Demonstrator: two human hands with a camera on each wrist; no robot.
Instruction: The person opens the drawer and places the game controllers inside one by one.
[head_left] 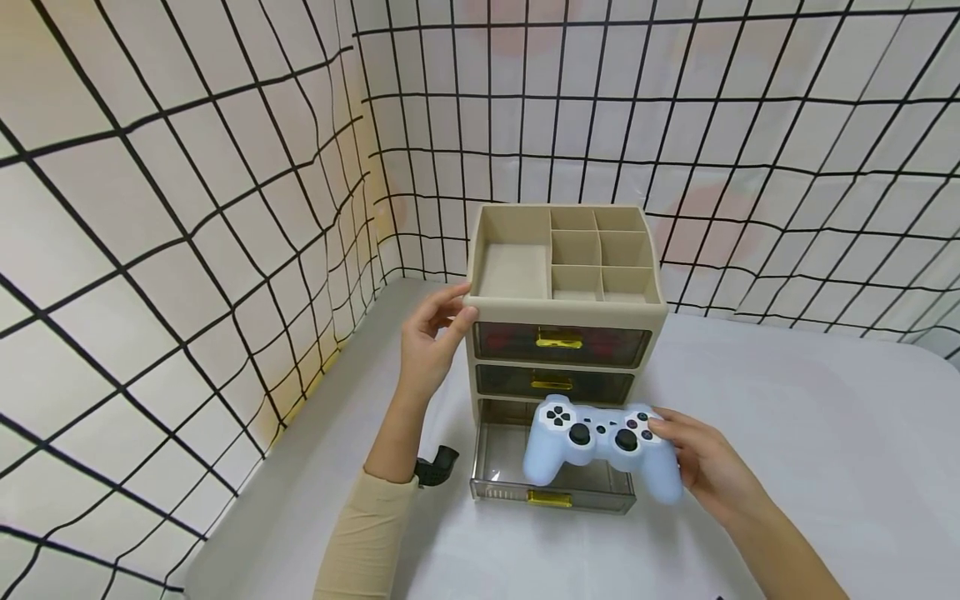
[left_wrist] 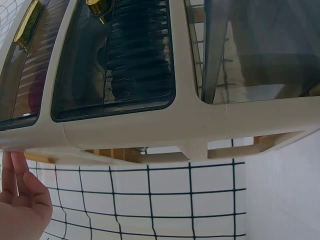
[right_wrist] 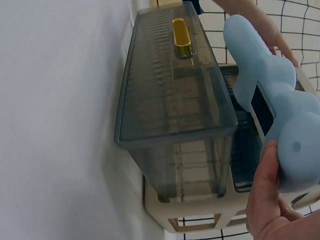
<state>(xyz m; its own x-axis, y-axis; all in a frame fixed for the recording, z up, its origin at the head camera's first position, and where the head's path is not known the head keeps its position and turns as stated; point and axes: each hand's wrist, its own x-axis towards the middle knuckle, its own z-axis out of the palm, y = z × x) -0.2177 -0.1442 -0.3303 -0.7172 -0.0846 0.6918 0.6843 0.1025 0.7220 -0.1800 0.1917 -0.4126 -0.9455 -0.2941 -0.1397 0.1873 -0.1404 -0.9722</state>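
Observation:
My right hand [head_left: 708,458] grips a light-blue game controller [head_left: 551,454] by its right side, with the thumb over the front buttons. The controller hangs over the pulled-out bottom drawer [head_left: 495,450] of a beige desktop organizer [head_left: 566,308]; in the right wrist view its rounded blue underside [right_wrist: 300,132] shows beside the clear drawer [right_wrist: 175,100]. My left hand [head_left: 435,342] touches the organizer's upper left front corner. In the left wrist view, fingertips of the left hand [left_wrist: 22,200] meet the organizer's side. Part of the drawer floor is hidden behind the controller.
Two smoky upper drawers [head_left: 555,383] with gold handles are closed. The organizer's top has several compartments [head_left: 576,247]. A small black object [head_left: 437,467] lies by my left forearm on the white table [head_left: 787,417]. Black wire grid panels [head_left: 247,208] stand at the left and back.

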